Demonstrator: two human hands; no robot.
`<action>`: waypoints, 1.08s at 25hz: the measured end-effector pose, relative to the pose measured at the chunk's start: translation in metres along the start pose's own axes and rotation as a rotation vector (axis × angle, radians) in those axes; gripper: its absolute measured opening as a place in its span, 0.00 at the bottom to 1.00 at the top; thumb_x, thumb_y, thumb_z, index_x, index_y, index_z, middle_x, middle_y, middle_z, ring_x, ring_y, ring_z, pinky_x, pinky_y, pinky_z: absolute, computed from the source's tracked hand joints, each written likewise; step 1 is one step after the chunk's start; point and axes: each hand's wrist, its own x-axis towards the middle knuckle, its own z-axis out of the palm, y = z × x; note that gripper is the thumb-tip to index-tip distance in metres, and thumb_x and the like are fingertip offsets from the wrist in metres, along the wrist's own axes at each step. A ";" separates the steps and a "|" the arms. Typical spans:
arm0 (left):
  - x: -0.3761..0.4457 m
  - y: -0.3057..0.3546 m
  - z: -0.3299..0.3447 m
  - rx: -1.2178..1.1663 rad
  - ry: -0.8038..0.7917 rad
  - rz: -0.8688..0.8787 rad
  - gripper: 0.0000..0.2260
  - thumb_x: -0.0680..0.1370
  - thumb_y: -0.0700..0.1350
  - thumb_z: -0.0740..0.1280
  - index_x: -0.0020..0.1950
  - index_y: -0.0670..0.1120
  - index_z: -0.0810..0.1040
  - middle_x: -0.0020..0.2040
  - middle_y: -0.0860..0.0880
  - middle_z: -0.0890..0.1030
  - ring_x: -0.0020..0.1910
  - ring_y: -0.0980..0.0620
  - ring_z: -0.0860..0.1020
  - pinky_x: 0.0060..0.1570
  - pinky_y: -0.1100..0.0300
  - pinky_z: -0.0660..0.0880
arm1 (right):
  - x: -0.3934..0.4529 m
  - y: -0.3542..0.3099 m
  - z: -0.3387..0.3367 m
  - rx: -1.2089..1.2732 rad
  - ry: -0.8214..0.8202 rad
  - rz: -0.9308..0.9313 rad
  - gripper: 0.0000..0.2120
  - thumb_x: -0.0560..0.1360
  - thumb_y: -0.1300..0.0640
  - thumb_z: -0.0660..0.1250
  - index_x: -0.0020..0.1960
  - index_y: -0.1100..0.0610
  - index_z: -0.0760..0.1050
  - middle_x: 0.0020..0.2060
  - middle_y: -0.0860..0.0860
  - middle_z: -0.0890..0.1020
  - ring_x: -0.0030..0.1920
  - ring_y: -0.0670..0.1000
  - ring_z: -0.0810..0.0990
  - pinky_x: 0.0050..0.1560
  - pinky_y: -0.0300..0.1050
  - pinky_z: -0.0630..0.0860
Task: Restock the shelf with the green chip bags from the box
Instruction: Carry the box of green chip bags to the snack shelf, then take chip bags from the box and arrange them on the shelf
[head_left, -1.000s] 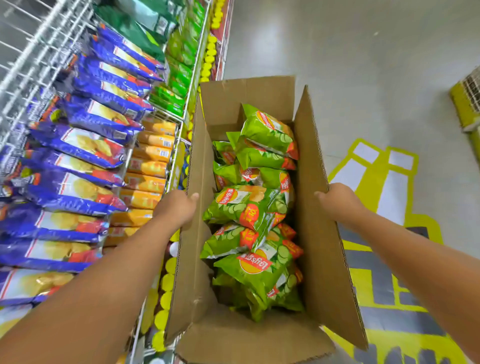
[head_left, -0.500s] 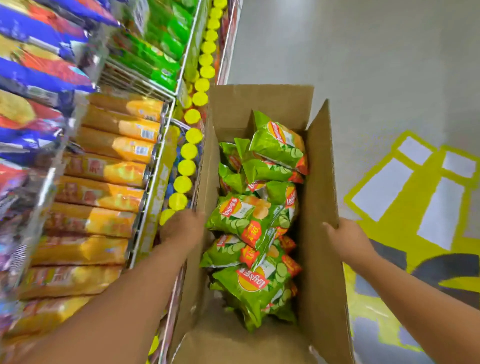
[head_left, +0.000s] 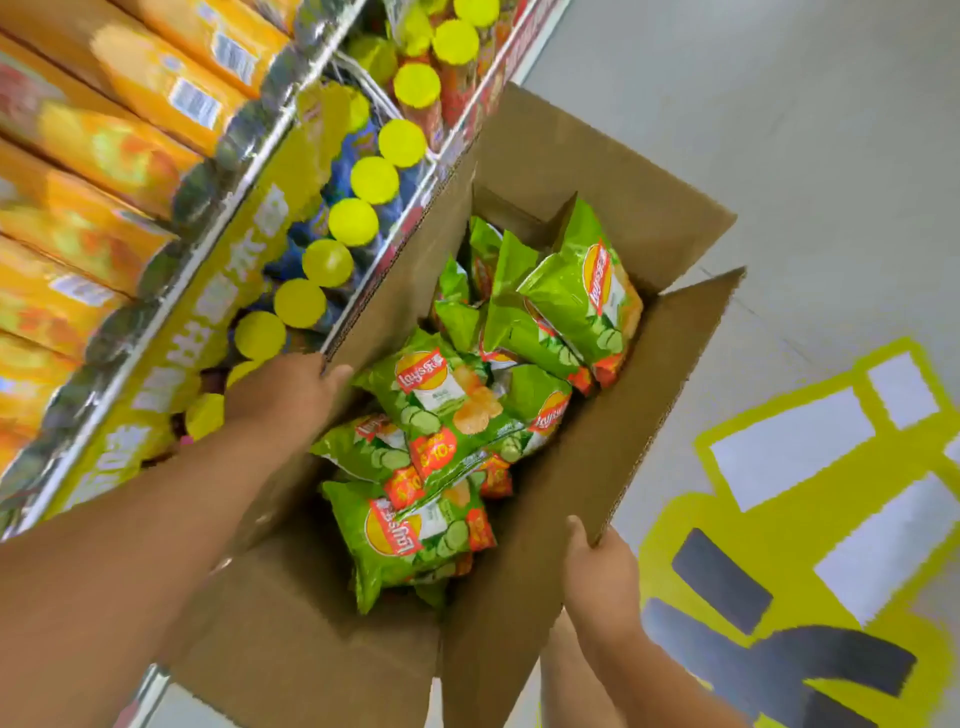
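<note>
Green chip bags (head_left: 441, 415) heaped loose inside open cardboard box (head_left: 639, 457), none yet shelved. Left hand (head_left: 285, 395) clamped on near-shelf flap, right hand (head_left: 597, 566) pinching opposite wall. Best set down level and steady before reaching in for top bag. Alongside, shelf (head_left: 208, 306) stocked with orange bags (head_left: 104, 156) and yellow-lidded cans (head_left: 353, 221).

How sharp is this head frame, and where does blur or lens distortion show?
Head view: the green chip bags in the box read fairly sharp; the orange bags on the shelf at left are smeared by motion blur; yellow lids look blocky. Wide-angle stretch enlarges the left forearm. Lighting is even, without harsh glare. Left hand and right hand grip the box flaps.
</note>
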 end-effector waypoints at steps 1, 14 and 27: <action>-0.002 -0.001 0.004 -0.034 0.022 -0.001 0.22 0.82 0.60 0.57 0.53 0.43 0.79 0.52 0.38 0.82 0.52 0.35 0.79 0.42 0.51 0.70 | -0.001 -0.002 0.001 -0.011 -0.008 0.009 0.14 0.83 0.49 0.61 0.47 0.58 0.78 0.39 0.52 0.83 0.42 0.55 0.81 0.46 0.50 0.77; -0.218 -0.007 0.001 -0.270 0.167 -0.132 0.30 0.79 0.55 0.67 0.77 0.44 0.66 0.77 0.37 0.65 0.74 0.34 0.66 0.67 0.37 0.68 | -0.059 -0.086 -0.097 -0.630 -0.308 -0.415 0.20 0.81 0.45 0.60 0.67 0.55 0.74 0.55 0.54 0.84 0.57 0.58 0.82 0.59 0.55 0.78; -0.347 0.099 -0.130 -0.399 0.308 -0.311 0.34 0.79 0.63 0.59 0.82 0.52 0.56 0.82 0.42 0.50 0.80 0.39 0.53 0.77 0.43 0.54 | -0.170 -0.193 -0.221 -1.157 0.033 -1.528 0.34 0.78 0.37 0.53 0.81 0.51 0.59 0.81 0.55 0.57 0.82 0.58 0.53 0.79 0.64 0.56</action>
